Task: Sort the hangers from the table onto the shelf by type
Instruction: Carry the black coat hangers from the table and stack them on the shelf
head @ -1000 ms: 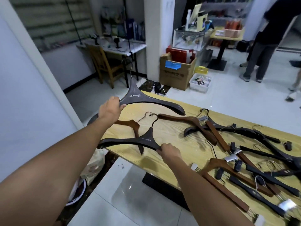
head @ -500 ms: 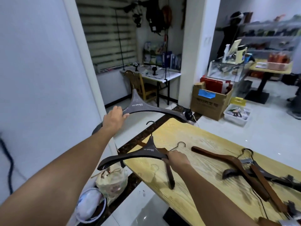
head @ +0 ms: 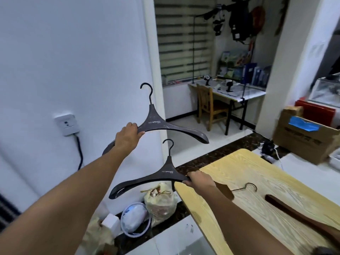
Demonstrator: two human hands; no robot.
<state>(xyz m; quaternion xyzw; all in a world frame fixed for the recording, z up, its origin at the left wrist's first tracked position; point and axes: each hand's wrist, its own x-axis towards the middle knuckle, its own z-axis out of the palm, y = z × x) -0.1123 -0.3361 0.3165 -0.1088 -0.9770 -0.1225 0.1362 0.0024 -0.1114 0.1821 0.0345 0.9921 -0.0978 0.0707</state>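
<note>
The pale yellow wood-grain table (head: 257, 177) fills my lower right, its rounded corner just under my right wrist, and a long brown wooden hanger (head: 298, 216) lies flat on it. Clear of the table, in front of the white wall (head: 55, 61), I carry two dark grey broad-shouldered plastic hangers with black hooks, upright and apart. My left hand (head: 127, 137) grips the higher dark hanger (head: 165, 126) by its left arm. My right hand (head: 199, 182) grips the lower dark hanger (head: 156, 178) by its right arm, fingers wrapped round.
</note>
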